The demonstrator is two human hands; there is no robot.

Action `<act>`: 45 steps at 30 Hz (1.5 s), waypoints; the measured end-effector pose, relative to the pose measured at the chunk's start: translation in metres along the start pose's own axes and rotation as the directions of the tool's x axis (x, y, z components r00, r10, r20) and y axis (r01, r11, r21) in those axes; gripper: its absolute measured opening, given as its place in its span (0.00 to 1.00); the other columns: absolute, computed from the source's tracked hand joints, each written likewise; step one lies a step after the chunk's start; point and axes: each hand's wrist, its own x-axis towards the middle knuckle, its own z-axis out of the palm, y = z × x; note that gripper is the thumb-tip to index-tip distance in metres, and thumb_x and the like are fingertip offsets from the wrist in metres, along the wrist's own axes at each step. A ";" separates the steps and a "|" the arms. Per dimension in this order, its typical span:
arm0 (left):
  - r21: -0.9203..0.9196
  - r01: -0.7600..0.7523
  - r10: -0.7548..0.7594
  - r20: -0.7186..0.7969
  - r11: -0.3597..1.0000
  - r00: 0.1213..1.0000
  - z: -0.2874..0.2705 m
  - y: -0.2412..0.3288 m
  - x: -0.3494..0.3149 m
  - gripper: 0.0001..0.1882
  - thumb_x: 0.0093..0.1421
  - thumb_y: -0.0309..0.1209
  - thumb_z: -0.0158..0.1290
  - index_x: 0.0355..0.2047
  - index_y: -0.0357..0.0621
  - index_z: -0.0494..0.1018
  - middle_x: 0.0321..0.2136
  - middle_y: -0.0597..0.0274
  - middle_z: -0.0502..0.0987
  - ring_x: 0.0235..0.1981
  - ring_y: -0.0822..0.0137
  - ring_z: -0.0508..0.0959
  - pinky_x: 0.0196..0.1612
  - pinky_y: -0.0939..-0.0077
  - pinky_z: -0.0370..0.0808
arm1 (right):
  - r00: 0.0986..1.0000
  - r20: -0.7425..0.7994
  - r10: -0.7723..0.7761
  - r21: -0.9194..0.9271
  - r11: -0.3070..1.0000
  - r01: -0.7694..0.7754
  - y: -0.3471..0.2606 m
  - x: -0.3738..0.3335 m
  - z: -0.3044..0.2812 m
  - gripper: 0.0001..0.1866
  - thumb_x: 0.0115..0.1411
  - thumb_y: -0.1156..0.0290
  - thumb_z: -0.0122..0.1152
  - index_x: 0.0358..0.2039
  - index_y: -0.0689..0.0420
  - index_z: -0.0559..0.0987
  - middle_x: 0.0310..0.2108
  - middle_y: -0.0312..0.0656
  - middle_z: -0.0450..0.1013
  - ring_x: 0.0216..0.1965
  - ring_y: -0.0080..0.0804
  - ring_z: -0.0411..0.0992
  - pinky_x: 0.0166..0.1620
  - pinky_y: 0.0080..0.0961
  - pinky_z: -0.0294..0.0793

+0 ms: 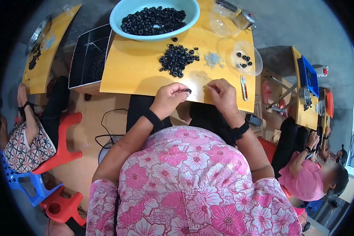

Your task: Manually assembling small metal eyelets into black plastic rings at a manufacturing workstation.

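Note:
Between the thumb and fingers of my left hand (168, 100) is a small black ring-shaped part (188, 91), held just over the table's near edge. My right hand (224, 96) is pinched closed a short way to the right of it; whatever its fingertips hold is too small to make out. Beyond my hands lies a loose pile of black ring-shaped parts (176, 61). A little heap of tiny silvery pieces (213, 59) sits to the pile's right. Farther right, a transparent plastic bowl (257, 63) contains several black parts.
Snips (244, 88) lie at the right edge of the yellow table (131, 59). A turquoise basin (155, 38) full of black parts stands at the far side, near a metal mug (246, 19). An open box (75, 74) adjoins the left edge. Other people sit at both sides.

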 end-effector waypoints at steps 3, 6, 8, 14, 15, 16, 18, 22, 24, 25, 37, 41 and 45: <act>0.053 -0.040 0.040 -0.005 0.998 0.999 0.001 -0.001 0.007 0.09 0.59 0.25 0.53 0.40 0.35 0.74 0.32 0.66 0.77 0.32 0.79 0.74 0.38 0.83 0.73 | 0.997 -0.057 0.042 -0.047 0.998 -0.045 0.009 0.012 0.007 0.06 0.50 0.70 0.61 0.29 0.56 0.80 0.31 0.47 0.75 0.33 0.47 0.74 0.37 0.35 0.74; 0.027 -0.019 0.019 -0.022 0.999 1.000 0.002 -0.004 0.010 0.09 0.59 0.25 0.53 0.40 0.34 0.74 0.33 0.65 0.77 0.33 0.78 0.75 0.39 0.83 0.74 | 0.995 -0.100 -0.021 -0.150 0.989 0.005 0.010 0.018 0.015 0.06 0.50 0.72 0.63 0.30 0.59 0.80 0.26 0.44 0.73 0.25 0.36 0.74 0.31 0.27 0.73; -0.026 0.010 -0.011 -0.039 1.000 0.999 0.001 -0.006 0.011 0.09 0.59 0.25 0.53 0.39 0.34 0.74 0.33 0.65 0.77 0.33 0.77 0.75 0.39 0.83 0.74 | 0.995 -0.099 -0.023 -0.192 0.981 0.004 0.006 0.020 0.017 0.06 0.50 0.72 0.62 0.29 0.57 0.80 0.26 0.44 0.74 0.25 0.39 0.74 0.31 0.30 0.74; 0.018 0.024 -0.023 -0.038 1.000 0.999 -0.001 -0.006 0.011 0.10 0.59 0.24 0.52 0.40 0.33 0.73 0.34 0.63 0.77 0.34 0.76 0.77 0.39 0.82 0.76 | 0.993 -0.093 -0.070 -0.319 0.947 0.037 0.000 0.022 0.019 0.03 0.51 0.72 0.59 0.27 0.55 0.79 0.26 0.44 0.73 0.27 0.47 0.73 0.31 0.35 0.73; 0.014 0.033 -0.032 -0.039 0.999 0.999 0.000 -0.004 0.010 0.10 0.59 0.24 0.52 0.40 0.32 0.73 0.34 0.62 0.77 0.35 0.75 0.78 0.40 0.82 0.76 | 0.992 -0.091 -0.085 -0.332 0.942 0.050 -0.001 0.022 0.019 0.02 0.51 0.73 0.58 0.26 0.55 0.79 0.26 0.45 0.72 0.26 0.48 0.72 0.30 0.36 0.73; 0.010 0.042 -0.041 -0.040 0.999 0.998 0.000 -0.004 0.010 0.10 0.60 0.24 0.52 0.41 0.32 0.73 0.34 0.62 0.77 0.35 0.75 0.78 0.40 0.82 0.76 | 0.993 -0.089 -0.084 -0.332 0.942 0.050 0.000 0.021 0.020 0.02 0.51 0.73 0.58 0.26 0.55 0.79 0.26 0.45 0.72 0.26 0.48 0.72 0.30 0.36 0.73; -0.029 0.035 -0.037 -0.053 0.999 0.998 0.002 -0.006 0.011 0.11 0.59 0.24 0.51 0.41 0.31 0.73 0.34 0.60 0.78 0.35 0.73 0.79 0.40 0.82 0.77 | 0.995 -0.047 -0.090 -0.373 0.926 0.066 0.001 0.020 0.019 0.02 0.52 0.74 0.57 0.27 0.55 0.77 0.26 0.46 0.71 0.26 0.49 0.72 0.30 0.38 0.73; 0.010 0.046 -0.045 -0.065 0.999 0.997 0.001 -0.004 0.010 0.11 0.59 0.25 0.51 0.41 0.30 0.74 0.34 0.59 0.78 0.35 0.73 0.80 0.39 0.82 0.77 | 0.984 0.017 -0.178 -0.404 0.899 0.170 -0.003 0.017 0.012 0.01 0.52 0.76 0.56 0.27 0.56 0.75 0.26 0.47 0.70 0.26 0.50 0.71 0.30 0.40 0.73; -0.016 0.032 -0.033 -0.060 0.999 0.998 0.000 -0.009 0.012 0.11 0.59 0.25 0.51 0.40 0.31 0.74 0.33 0.59 0.78 0.34 0.74 0.80 0.39 0.82 0.77 | 0.963 0.064 -0.262 -0.421 0.868 0.265 -0.004 0.019 0.010 0.02 0.52 0.77 0.55 0.27 0.56 0.75 0.26 0.47 0.70 0.27 0.50 0.71 0.30 0.40 0.73; -0.043 0.019 -0.021 -0.056 0.999 0.998 -0.001 -0.011 0.013 0.11 0.59 0.25 0.52 0.40 0.31 0.74 0.33 0.60 0.78 0.34 0.74 0.79 0.38 0.83 0.77 | 0.963 0.063 -0.263 -0.422 0.867 0.265 -0.006 0.019 0.009 0.02 0.52 0.77 0.55 0.27 0.56 0.75 0.26 0.47 0.70 0.27 0.50 0.71 0.30 0.40 0.73; -0.060 0.006 -0.010 -0.072 0.998 0.997 -0.003 -0.015 0.016 0.10 0.57 0.24 0.53 0.38 0.32 0.75 0.29 0.62 0.78 0.30 0.76 0.78 0.35 0.85 0.75 | 0.985 -0.059 -0.162 -0.054 0.986 0.159 -0.005 0.013 0.019 0.01 0.48 0.75 0.60 0.23 0.58 0.77 0.24 0.44 0.73 0.27 0.40 0.73 0.30 0.30 0.74; -0.102 0.005 -0.010 -0.052 0.995 0.999 -0.004 -0.015 0.015 0.09 0.57 0.24 0.54 0.38 0.32 0.75 0.29 0.63 0.78 0.29 0.77 0.77 0.35 0.85 0.75 | 0.998 -0.053 -0.042 0.234 0.971 0.053 -0.023 0.008 0.028 0.05 0.47 0.80 0.60 0.26 0.59 0.78 0.25 0.45 0.73 0.27 0.38 0.74 0.32 0.28 0.74; -0.139 -0.004 0.000 -0.032 0.990 0.999 -0.004 -0.013 0.014 0.08 0.58 0.25 0.54 0.37 0.33 0.75 0.28 0.63 0.78 0.28 0.77 0.76 0.34 0.84 0.75 | 0.986 -0.017 -0.166 0.177 0.970 0.167 -0.033 0.009 0.029 0.06 0.47 0.81 0.58 0.27 0.58 0.77 0.26 0.45 0.72 0.27 0.39 0.74 0.32 0.28 0.74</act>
